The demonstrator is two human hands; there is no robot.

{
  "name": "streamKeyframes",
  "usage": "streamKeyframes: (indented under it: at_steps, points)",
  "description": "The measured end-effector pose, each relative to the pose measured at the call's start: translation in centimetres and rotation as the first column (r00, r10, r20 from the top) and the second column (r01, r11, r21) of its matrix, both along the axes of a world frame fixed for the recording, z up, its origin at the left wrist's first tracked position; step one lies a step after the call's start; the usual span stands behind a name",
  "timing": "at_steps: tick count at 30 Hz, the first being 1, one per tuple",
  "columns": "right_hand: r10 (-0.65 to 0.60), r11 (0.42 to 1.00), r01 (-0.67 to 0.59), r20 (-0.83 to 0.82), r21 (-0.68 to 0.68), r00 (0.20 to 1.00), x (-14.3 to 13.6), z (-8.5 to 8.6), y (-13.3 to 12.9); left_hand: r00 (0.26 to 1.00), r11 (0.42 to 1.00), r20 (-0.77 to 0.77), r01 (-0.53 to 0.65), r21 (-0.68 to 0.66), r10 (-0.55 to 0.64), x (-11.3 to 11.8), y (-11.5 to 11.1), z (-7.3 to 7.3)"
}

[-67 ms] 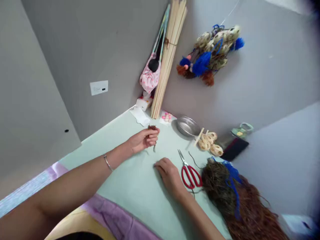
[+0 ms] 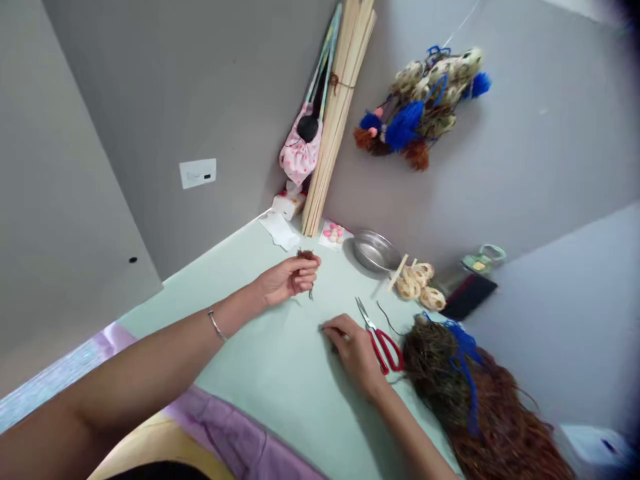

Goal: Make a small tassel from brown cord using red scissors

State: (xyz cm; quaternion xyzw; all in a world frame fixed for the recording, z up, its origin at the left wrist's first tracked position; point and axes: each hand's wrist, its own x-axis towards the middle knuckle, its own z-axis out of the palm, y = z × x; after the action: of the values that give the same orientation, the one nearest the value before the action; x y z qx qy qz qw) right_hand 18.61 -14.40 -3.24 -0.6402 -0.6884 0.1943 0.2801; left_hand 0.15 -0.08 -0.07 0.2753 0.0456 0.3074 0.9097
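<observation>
pinching a small brown tuft (image 2: 306,255) between thumb and fingertips, the left hand (image 2: 290,281) holds it above the table (image 2: 260,353), out from the back corner, with a thin end showing below the fingers. the right hand (image 2: 354,347) is low over the middle of the table, fingers bent and thumb close to them; whether anything is between them, i cannot tell. it partly covers one red handle of the scissors (image 2: 387,347), whose blades point toward the back edge. just beside the handles, a big shaggy brown bundle (image 2: 505,407) with blue yarn (image 2: 470,380) lies along the right side. by the back edge are a metal bowl (image 2: 375,253), pale woven balls (image 2: 421,287) and pink beads (image 2: 333,233). long sticks (image 2: 336,133) lean upright in the back corner, near white paper (image 2: 281,230).
</observation>
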Motion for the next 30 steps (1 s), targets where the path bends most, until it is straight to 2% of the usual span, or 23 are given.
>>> streamKeyframes:
  at_steps: [3,5,10,13,15,17,19,21,23,25,27,30]
  points:
    - [-0.079,0.997,0.079,0.015,-0.016,0.997,2.5,0.5,-0.5,1.000,1.000,-0.022,0.002,0.005,-0.002,0.1,0.0,-0.2]
    - [-0.052,0.998,0.054,0.072,-0.022,0.996,3.2,0.2,-1.2,0.999,1.000,-0.038,-0.005,0.006,0.005,0.2,0.0,-0.3]
    - [-0.010,0.998,-0.004,0.230,0.060,0.973,2.4,-1.1,-3.8,0.997,1.000,-0.079,-0.019,-0.017,0.018,0.3,-0.1,-0.5]
    - [-0.018,0.998,0.002,0.235,0.066,0.972,1.6,-1.1,-4.6,0.994,1.000,-0.112,-0.010,-0.014,0.009,0.6,-0.4,-0.6]
    - [-0.064,0.998,0.059,0.139,0.039,0.988,1.3,-0.6,-4.9,0.991,1.000,-0.135,-0.006,-0.010,0.004,0.7,-0.6,-0.6]
    - [-0.142,0.989,0.138,-0.093,-0.054,0.985,1.3,0.3,-5.6,0.989,1.000,-0.151,0.002,-0.017,-0.005,0.9,-0.8,-0.7]
    - [-0.244,0.960,0.170,-0.365,-0.224,0.899,1.6,1.6,-7.4,0.987,1.000,-0.161,0.017,-0.024,-0.020,1.0,-0.8,-0.6]
    - [-0.283,0.937,0.102,-0.556,-0.333,0.781,1.9,3.1,-10.2,0.985,0.999,-0.169,0.028,-0.024,-0.031,1.1,-0.9,-0.6]
    - [-0.279,0.918,-0.007,-0.658,-0.397,0.699,2.1,4.5,-13.6,0.983,0.999,-0.179,0.041,-0.021,-0.044,1.2,-1.0,-0.5]
    - [-0.283,0.858,-0.151,-0.696,-0.491,0.660,2.2,5.4,-17.3,0.978,0.998,-0.199,0.052,-0.024,-0.056,1.3,-1.2,-0.4]
    - [-0.310,0.762,-0.254,-0.680,-0.596,0.664,2.2,5.4,-21.1,0.972,0.997,-0.225,0.064,-0.032,-0.069,1.5,-1.5,-0.3]
    - [-0.417,0.613,-0.261,-0.585,-0.746,0.695,2.0,3.1,-26.4,0.965,0.997,-0.254,0.064,-0.041,-0.072,1.7,-2.0,-0.3]
